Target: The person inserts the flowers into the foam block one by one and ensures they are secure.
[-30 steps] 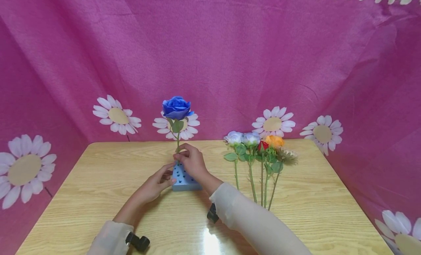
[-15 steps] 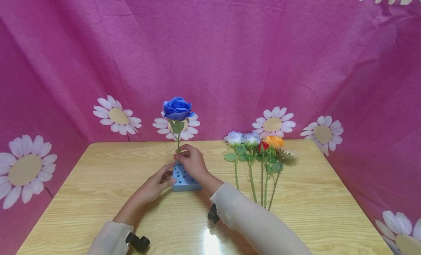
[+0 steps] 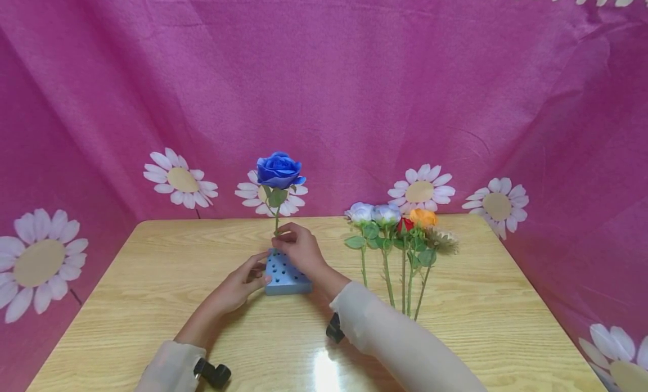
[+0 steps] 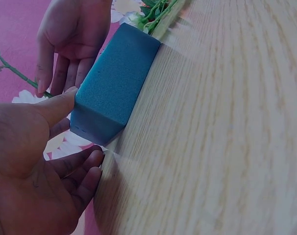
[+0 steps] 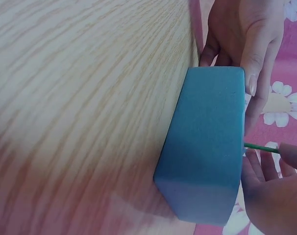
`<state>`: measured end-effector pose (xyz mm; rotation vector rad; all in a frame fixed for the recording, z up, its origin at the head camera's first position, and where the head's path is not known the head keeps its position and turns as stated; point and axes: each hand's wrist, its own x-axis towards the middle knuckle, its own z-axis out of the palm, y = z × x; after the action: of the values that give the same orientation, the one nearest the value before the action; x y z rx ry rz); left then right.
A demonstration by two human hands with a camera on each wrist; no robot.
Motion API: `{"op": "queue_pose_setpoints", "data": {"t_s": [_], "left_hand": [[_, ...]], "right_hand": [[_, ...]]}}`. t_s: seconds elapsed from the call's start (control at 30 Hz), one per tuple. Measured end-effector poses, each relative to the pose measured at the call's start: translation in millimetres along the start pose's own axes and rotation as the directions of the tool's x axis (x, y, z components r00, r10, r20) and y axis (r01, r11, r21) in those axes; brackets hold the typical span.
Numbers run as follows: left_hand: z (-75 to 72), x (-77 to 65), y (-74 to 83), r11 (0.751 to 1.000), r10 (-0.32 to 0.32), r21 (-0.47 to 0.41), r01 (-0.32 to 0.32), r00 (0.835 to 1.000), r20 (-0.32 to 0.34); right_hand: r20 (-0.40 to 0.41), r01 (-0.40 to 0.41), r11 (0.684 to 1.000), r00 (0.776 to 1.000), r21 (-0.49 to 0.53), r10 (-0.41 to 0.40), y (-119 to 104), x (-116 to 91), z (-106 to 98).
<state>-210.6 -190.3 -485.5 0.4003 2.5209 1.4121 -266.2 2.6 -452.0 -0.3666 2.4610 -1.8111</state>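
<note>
A blue artificial rose stands upright over a light-blue foam block with several holes in its top. My right hand pinches the rose's green stem low down, just above the block's far part. In the right wrist view the stem meets the block's holed face, beside the curled fingers. My left hand holds the block at its left side, thumb on the near edge and fingers toward the back. The left wrist view shows that thumb against the edge of the block. The stem's lower tip is hidden.
Right of the block lie several artificial flowers on the wooden table: two pale ones, including a pale-lilac flower, a red rose, an orange flower and a beige-brown flower. A pink curtain with daisies hangs behind.
The rose has shifted slightly right and down, and my right hand with it a little to the right. My left hand and the block stay in place.
</note>
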Motion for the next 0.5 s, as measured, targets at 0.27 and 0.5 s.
{"op": "queue_pose_setpoints", "data": {"t_s": [0.27, 0.5], "left_hand": [[0.3, 0.4, 0.0, 1.0, -0.01, 0.0, 0.01, 1.0, 0.0], [0.9, 2.2, -3.6, 1.0, -0.023, 0.0, 0.023, 1.0, -0.005]], "right_hand": [[0.002, 0.009, 1.0, 1.0, 0.001, -0.009, 4.7, 0.0, -8.4], [0.004, 0.008, 0.999, 1.0, 0.031, -0.008, 9.2, -2.2, -17.4]]}}
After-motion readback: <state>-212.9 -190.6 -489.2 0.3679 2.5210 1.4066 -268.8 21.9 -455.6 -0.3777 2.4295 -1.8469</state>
